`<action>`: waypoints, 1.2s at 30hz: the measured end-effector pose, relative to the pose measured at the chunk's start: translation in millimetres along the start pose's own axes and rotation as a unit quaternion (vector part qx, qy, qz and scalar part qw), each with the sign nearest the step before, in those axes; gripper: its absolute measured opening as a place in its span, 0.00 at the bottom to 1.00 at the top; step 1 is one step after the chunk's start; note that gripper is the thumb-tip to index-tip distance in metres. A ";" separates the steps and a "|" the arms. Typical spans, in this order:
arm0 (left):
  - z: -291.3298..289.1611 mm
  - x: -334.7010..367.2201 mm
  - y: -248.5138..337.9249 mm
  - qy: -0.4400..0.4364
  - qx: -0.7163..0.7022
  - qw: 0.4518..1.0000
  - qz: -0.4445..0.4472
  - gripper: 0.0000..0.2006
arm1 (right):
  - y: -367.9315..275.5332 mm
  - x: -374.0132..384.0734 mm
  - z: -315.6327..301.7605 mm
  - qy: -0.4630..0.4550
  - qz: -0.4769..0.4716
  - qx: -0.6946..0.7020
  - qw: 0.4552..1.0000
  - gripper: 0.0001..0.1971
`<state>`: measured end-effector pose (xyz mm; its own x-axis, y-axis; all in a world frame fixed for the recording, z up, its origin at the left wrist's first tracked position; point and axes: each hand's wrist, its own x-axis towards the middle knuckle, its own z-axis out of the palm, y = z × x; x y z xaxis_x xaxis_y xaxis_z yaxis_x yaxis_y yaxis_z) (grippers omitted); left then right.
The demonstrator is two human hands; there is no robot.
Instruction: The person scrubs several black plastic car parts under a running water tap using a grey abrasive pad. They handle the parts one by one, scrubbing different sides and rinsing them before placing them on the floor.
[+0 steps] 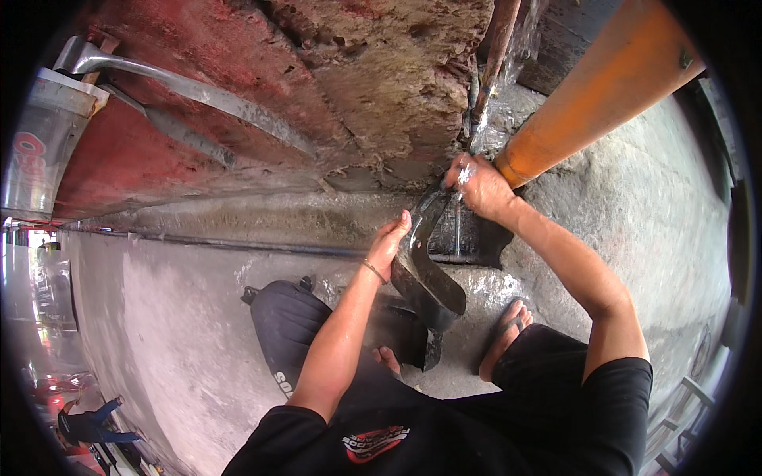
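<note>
A long, wet, black curved panel (425,266), shaped like a mudguard, slants between my two hands. My left hand (389,242) grips its left edge near the middle, thumb pointing up. At the panel's upper end my right hand (484,189) is closed, with water splashing over the fingers. That water (502,79) falls beside a thin rusty pipe (494,59). Below the curved panel, near my feet, lies another dark panel (397,329), partly hidden. The panel's lower end curls toward me, above the floor.
A thick orange pipe (595,91) slants down beside my right hand. A rough red concrete block (262,71) bears a clear container (48,151) and a curved metal bar (198,95). A thin dark pipe (262,246) runs along its base. Another person (91,422) is far left.
</note>
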<state>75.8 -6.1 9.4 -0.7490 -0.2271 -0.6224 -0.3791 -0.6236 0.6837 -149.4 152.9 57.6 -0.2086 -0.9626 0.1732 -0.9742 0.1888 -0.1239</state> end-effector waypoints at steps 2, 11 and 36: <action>-4.8 0.3 -3.0 0.003 -0.001 1.000 0.001 0.23 | -11.4 4.7 -1.3 -0.025 0.080 -0.009 0.996 0.10; 2.1 -8.2 -6.8 0.007 -0.001 1.000 0.009 0.23 | -35.1 2.4 -2.7 -0.038 0.132 0.127 0.982 0.18; 5.6 7.3 -44.9 -0.016 0.021 0.990 0.140 0.27 | -47.7 -2.7 31.0 0.007 0.115 0.082 0.990 0.25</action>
<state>84.3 24.5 -23.7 -0.8445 -0.3624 -0.3943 -0.1758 -0.5079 0.8433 -99.7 140.4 32.7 -0.4248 -0.8950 0.1362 -0.8742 0.3664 -0.3186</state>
